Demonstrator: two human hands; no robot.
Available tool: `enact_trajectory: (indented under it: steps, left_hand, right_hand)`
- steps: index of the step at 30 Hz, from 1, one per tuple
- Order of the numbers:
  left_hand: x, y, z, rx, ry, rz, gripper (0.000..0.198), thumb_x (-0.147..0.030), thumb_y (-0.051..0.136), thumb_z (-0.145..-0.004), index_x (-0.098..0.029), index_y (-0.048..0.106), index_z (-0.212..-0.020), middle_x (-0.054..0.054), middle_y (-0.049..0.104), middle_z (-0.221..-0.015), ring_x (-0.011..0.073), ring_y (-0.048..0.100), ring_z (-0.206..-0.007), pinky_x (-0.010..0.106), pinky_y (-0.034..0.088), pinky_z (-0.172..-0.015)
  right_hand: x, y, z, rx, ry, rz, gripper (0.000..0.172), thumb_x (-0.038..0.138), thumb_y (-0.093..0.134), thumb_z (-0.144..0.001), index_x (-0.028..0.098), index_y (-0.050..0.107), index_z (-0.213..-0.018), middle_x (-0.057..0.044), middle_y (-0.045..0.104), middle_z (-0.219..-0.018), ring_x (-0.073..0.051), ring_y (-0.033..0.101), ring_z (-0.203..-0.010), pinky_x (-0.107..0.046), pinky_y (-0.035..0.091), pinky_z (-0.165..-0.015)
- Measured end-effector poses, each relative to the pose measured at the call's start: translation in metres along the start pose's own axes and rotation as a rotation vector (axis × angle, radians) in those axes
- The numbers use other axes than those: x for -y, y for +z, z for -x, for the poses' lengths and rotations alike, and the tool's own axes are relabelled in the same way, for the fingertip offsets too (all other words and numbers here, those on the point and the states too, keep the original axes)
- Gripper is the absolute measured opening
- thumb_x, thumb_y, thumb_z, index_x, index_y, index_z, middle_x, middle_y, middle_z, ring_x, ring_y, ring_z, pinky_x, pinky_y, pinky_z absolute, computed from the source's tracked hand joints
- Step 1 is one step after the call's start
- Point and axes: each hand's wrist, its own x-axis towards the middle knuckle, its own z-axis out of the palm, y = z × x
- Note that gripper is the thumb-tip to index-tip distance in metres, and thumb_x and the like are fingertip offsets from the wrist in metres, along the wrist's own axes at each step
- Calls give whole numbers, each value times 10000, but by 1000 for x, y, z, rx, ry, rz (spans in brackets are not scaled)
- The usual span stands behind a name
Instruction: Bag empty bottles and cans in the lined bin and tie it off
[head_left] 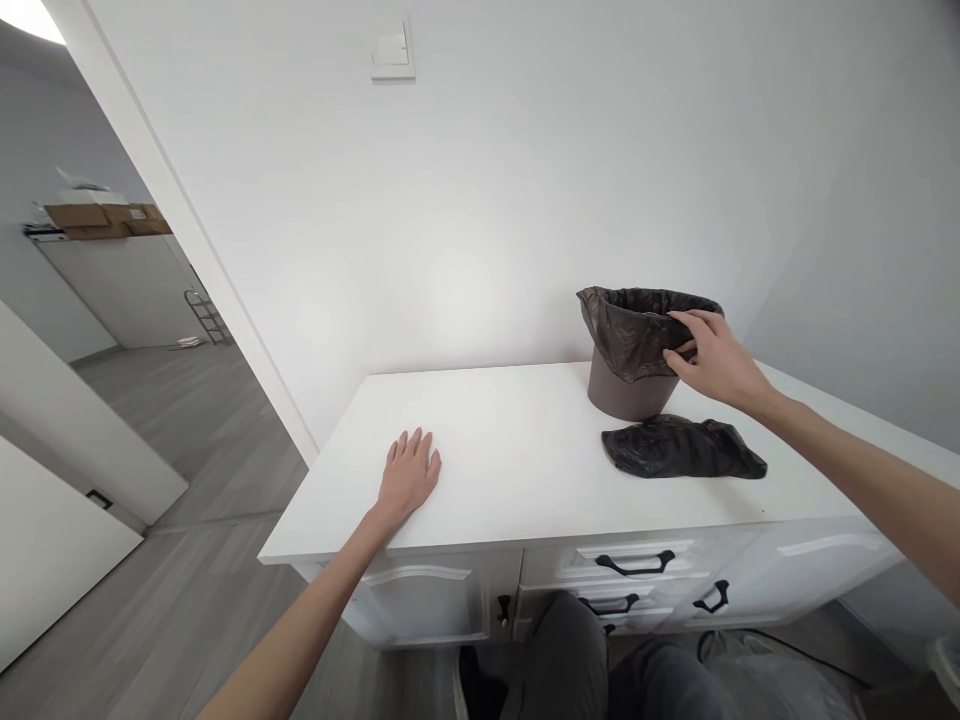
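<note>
A brown trash bin [628, 392] stands upright on the white cabinet top, close to the wall. Its black trash bag [626, 340] lines the inside and is folded down over the rim. My right hand [709, 355] is at the bin's right side, fingers over the lined rim and thumb against the bag outside, gripping it loosely. In front of the bin lies a folded bundle of black plastic bags [682, 448]. Palm down with fingers extended, my left hand [409, 472] rests on the left part of the cabinet top and holds nothing.
The white cabinet [510, 470] has drawers and doors with black handles [636, 564] below its front edge. A light switch [393, 52] is on the wall behind. At left, a doorway shows cardboard boxes [105, 218]. My knees [566, 660] are against the cabinet front.
</note>
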Motion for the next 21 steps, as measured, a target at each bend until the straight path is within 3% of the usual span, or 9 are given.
enact_trajectory:
  steps: [12,21]
  left_hand:
    - [-3,-5,0,18,-12,-10,588,-388,326,-1080,-123,529,-1565,143,457,-1685,382,349,-1598,543,285,-1306]
    - [-2,-5,0,6,-17,40,575,-386,346,-1064,-138,559,-1538,156,471,-1673,382,349,-1599,565,285,-1302]
  right_hand:
    - [13,-2,-4,-31,82,-76,563,371,595,-950,188,526,-1478,-242,467,-1497,-273,728,-882,-467,559,-946]
    - [7,1,-8,-55,97,-23,550,535,694,-881,171,590,-1279,-204,529,-1377,-259,689,-818,-532,567,-945]
